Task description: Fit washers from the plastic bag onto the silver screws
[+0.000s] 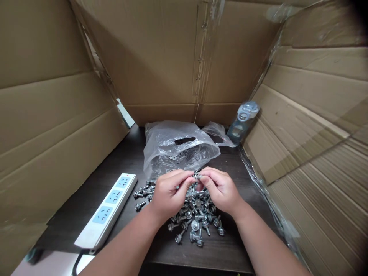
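Observation:
Between my two hands, above a heap of metal bolts, is a small silver bolt (197,176). My left hand (171,189) pinches one end of it with thumb and forefinger. At the other end, the thumb and forefinger of my right hand (220,188) are closed on it too. My fingertips hide both ends, so any washer or nut there cannot be made out. Below lie many loose flanged bolts (195,225) on the dark table, some reaching out to the left of my left hand.
A clear plastic bag (161,143) with flat washers (173,157) inside lies behind the bolts. To the left is a white power strip (113,209). A water bottle (243,122) stands at the back right. Cardboard walls (166,57) enclose the dark table (227,253).

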A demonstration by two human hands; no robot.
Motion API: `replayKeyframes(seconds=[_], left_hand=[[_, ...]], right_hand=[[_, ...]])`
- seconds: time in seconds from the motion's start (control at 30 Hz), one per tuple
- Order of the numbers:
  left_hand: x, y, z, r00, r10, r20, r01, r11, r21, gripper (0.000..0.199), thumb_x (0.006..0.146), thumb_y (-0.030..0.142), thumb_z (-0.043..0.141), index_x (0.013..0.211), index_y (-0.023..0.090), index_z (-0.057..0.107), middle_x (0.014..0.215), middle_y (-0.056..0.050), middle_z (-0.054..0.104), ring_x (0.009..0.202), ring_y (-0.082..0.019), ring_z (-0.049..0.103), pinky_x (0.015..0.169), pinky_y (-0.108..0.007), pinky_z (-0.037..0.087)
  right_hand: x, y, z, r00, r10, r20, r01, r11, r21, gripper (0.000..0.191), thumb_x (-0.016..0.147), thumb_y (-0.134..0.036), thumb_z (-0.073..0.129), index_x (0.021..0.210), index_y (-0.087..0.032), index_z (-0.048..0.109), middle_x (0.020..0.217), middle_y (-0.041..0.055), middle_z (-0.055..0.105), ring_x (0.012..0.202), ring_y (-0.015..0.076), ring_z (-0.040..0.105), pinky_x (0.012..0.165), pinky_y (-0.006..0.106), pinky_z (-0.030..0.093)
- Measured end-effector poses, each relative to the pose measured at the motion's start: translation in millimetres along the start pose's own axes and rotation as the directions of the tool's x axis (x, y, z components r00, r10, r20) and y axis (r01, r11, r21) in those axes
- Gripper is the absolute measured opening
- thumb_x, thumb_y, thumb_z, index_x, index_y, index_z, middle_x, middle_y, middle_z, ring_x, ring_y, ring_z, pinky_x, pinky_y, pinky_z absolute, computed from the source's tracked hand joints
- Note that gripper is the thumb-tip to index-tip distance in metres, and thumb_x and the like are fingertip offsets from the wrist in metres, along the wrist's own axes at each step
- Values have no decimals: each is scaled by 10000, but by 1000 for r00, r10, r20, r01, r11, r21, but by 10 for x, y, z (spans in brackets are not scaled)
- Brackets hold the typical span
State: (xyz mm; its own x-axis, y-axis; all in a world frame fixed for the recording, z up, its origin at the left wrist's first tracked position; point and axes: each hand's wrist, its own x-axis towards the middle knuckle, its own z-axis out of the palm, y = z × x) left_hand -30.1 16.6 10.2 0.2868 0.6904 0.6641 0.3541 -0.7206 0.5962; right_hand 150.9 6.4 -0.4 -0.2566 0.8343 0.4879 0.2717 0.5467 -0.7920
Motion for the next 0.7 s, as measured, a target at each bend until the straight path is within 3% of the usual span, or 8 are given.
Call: replayKeyframes(seconds=[0.1,0.2,0.33,0.4,0.5,0.57,0.67,0.7], left_hand=[[0,-17,-9,998,36,47,-37,999,7,180,860,187,579,963,161,724,730,-66,687,635,-129,613,607,-228,470],[-5,-6,8,999,33,39,-32,999,-22,170,857,179,585,955,161,723,722,-59,684,625,-122,608,601,-222,471],[-20,40,65,990,-139,9,139,981,-138,144,850,207,604,890,155,733,687,-46,681,591,-115,615,578,-213,492],[-27,62,91,960,-280,-2,272,933,-234,148,844,233,616,863,150,736,682,-43,681,559,-108,611,549,-206,500],[-30,84,109,893,-450,-2,415,825,-384,158,820,264,646,846,139,739,654,-39,678,510,-97,592,499,-190,498],[-29,90,109,869,-495,10,450,782,-431,157,804,264,662,843,135,742,640,-38,675,501,-96,588,487,-185,498],[-30,94,107,890,-456,-5,414,813,-409,134,798,236,665,841,139,747,651,-34,673,502,-88,592,490,-172,503],[-32,95,109,899,-437,-17,395,829,-397,128,797,225,664,842,141,749,664,-34,673,500,-84,595,489,-167,505]], right_hand=[[-2,2,13,1000,-5,27,6,999,-35,349,978,-283,411,689,-164,566,637,28,568,619,128,550,644,271,447],[-29,24,72,993,119,15,-120,992,26,443,993,-367,367,621,-166,499,528,7,515,506,108,504,568,249,418],[-68,95,117,959,283,-26,-276,949,156,536,982,-495,330,613,-152,514,453,1,471,417,95,469,478,230,395],[-70,107,100,959,281,-42,-261,931,256,490,969,-516,351,785,-137,601,583,25,552,501,110,544,509,232,448],[-53,52,64,978,206,-45,-170,898,405,308,899,-408,571,1110,-185,592,899,56,606,691,133,638,633,267,539],[-39,-9,55,985,162,-55,-125,899,420,250,847,-288,656,1078,-200,622,954,54,597,703,131,649,644,266,549],[-30,-60,66,987,146,-61,-115,929,352,103,869,-252,622,891,-163,669,785,34,599,581,112,612,552,238,507],[-30,-58,71,987,151,-51,-128,941,312,162,890,-271,594,810,-148,663,701,26,589,543,107,588,536,234,486]])
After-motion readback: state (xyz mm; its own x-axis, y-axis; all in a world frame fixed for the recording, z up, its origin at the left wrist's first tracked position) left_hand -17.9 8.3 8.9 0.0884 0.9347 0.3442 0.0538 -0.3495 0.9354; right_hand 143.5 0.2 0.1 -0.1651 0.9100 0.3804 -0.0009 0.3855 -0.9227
